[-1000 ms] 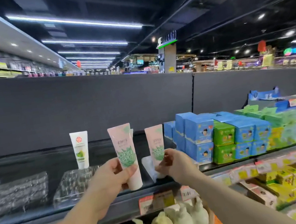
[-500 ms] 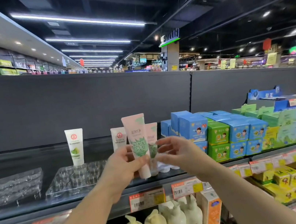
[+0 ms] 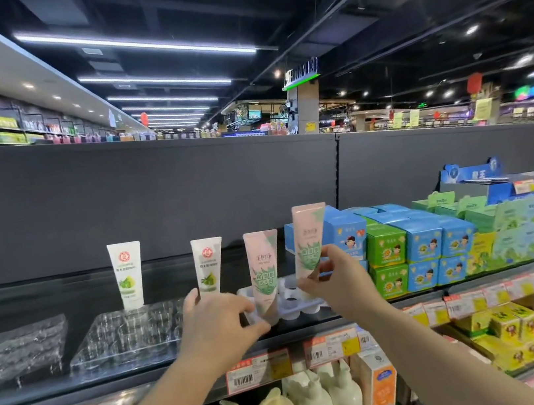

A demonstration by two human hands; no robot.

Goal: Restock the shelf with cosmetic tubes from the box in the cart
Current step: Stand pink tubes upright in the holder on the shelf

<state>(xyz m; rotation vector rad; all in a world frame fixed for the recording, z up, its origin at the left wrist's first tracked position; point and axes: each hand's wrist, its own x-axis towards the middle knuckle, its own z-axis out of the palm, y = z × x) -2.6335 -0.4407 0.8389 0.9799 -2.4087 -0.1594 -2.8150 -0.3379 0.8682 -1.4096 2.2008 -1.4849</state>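
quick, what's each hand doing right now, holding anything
Left hand: holds the base of a pink tube standing in the white tray.
Right hand: pinches a second pink tube, raised above the tray.

Pink tubes (image 3: 265,272) with green leaf print.

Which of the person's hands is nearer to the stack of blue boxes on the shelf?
The right. The right hand, holding up a pink tube, is just in front of the blue boxes; the left hand is further left, by the white tray.
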